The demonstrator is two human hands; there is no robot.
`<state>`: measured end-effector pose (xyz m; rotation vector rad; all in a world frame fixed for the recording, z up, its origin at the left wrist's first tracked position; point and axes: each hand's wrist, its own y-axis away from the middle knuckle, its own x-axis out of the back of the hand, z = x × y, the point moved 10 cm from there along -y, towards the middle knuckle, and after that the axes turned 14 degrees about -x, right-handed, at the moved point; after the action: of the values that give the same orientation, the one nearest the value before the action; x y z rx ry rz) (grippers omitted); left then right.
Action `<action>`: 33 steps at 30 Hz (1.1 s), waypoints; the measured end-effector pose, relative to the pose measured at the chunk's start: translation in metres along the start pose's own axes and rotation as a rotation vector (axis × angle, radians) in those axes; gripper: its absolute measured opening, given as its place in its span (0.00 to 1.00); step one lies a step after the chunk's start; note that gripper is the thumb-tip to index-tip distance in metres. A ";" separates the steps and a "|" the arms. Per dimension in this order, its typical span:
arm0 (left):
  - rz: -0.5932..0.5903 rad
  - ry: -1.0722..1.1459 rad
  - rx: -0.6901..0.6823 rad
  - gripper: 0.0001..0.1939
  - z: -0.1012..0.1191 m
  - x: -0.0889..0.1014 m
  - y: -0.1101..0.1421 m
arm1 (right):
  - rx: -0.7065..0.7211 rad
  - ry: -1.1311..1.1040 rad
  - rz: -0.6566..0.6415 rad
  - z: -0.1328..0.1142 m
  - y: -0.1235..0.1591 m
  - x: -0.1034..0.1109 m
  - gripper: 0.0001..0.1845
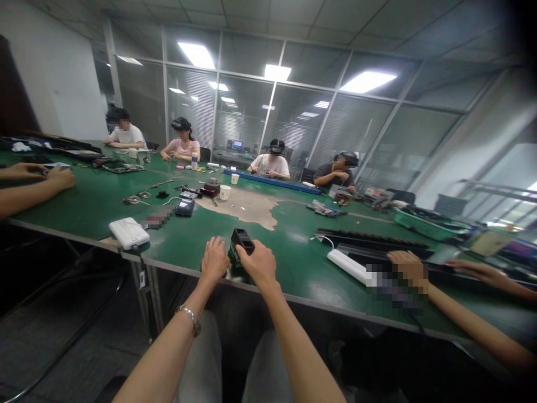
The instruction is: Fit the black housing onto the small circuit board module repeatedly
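Note:
Near the front edge of the green table [297,257], my right hand [260,263] is closed around a black box-shaped device [242,238]. Its thumb lies over the near face, and the palm hides the device's right side. Something dark green shows low on the device, too small to make out. Just left of it is my left hand [215,259], palm down with fingers stretched forward, a metal bracelet [188,319] on its wrist. That hand's fingertips lie close to the device; whether they touch it I cannot tell.
A white power bank [129,233] with a cable lies left; a dark phone-like device [185,207] and paper cup [225,192] stand beyond. Right are a white power strip [348,267], black rails [373,239], a co-worker's hands [409,268] and a green basket [428,224]. Several people sit opposite.

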<state>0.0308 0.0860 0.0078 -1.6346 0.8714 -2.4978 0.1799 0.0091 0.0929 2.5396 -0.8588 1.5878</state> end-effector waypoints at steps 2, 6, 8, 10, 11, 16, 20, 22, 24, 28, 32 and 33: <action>-0.006 0.006 0.006 0.20 -0.001 0.000 0.000 | 0.008 0.029 0.005 -0.002 0.001 -0.001 0.23; -0.022 0.008 0.022 0.19 -0.002 0.001 -0.002 | 0.026 0.086 0.018 -0.005 0.004 -0.004 0.24; -0.030 0.007 0.024 0.19 -0.003 0.000 -0.003 | 0.024 0.106 0.017 -0.004 0.006 -0.008 0.24; -0.037 0.004 0.020 0.19 -0.003 -0.001 -0.004 | 0.017 0.125 0.000 -0.002 0.007 -0.014 0.23; -0.040 0.001 0.018 0.19 -0.003 -0.001 -0.005 | 0.011 0.135 -0.016 -0.001 0.007 -0.017 0.23; -0.056 -0.023 0.017 0.19 -0.005 -0.006 -0.009 | 0.006 0.193 -0.054 0.002 0.015 -0.024 0.25; -0.058 -0.049 0.016 0.17 -0.006 -0.007 -0.012 | 0.015 0.181 -0.045 0.003 0.017 -0.019 0.30; -0.056 -0.064 0.007 0.16 -0.004 -0.006 -0.013 | -0.001 0.152 -0.034 0.006 0.014 -0.018 0.30; -0.051 -0.081 -0.010 0.15 0.001 -0.004 -0.013 | -0.024 0.132 -0.041 0.009 0.011 -0.021 0.27; -0.037 -0.118 -0.065 0.15 0.015 0.000 -0.011 | -0.058 0.113 -0.053 0.013 0.009 -0.030 0.25; -0.045 -0.130 -0.121 0.18 0.023 -0.001 -0.010 | -0.055 0.098 -0.026 0.010 0.010 -0.029 0.25; -0.050 -0.127 -0.133 0.18 0.023 -0.002 -0.009 | -0.056 0.092 -0.023 0.009 0.010 -0.028 0.25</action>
<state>0.0534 0.0844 0.0174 -1.8543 1.0135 -2.3817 0.1735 0.0098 0.0625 2.4087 -0.8486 1.6352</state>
